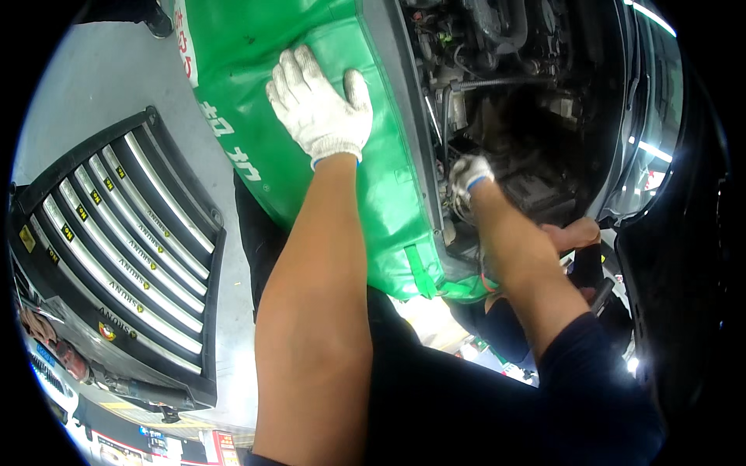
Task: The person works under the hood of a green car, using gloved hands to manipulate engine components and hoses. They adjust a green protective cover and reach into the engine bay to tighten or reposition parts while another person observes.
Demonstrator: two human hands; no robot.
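Observation:
My left hand [320, 109], in a white knit glove, lies flat on a green fender cover [388, 225] draped over the car's edge. Its fingers are stretched out and the thumb stands apart. Down in the engine bay [536, 140], close to its near edge, is my right hand [470, 172], also gloved. The fingers there are curled in and a little blurred; what they hold, if anything, is hidden. Just beyond this hand a thin dark bar [447, 116] stands among the engine parts, near a ribbed tube [505, 82].
At left, a black rack [128, 256] with silver slats stands on the grey floor [93, 70]. Another person's bare hand [575, 233] reaches in beside my right forearm. The car's windshield [657, 124] is at far right. A dark shoe [159, 23] shows top left.

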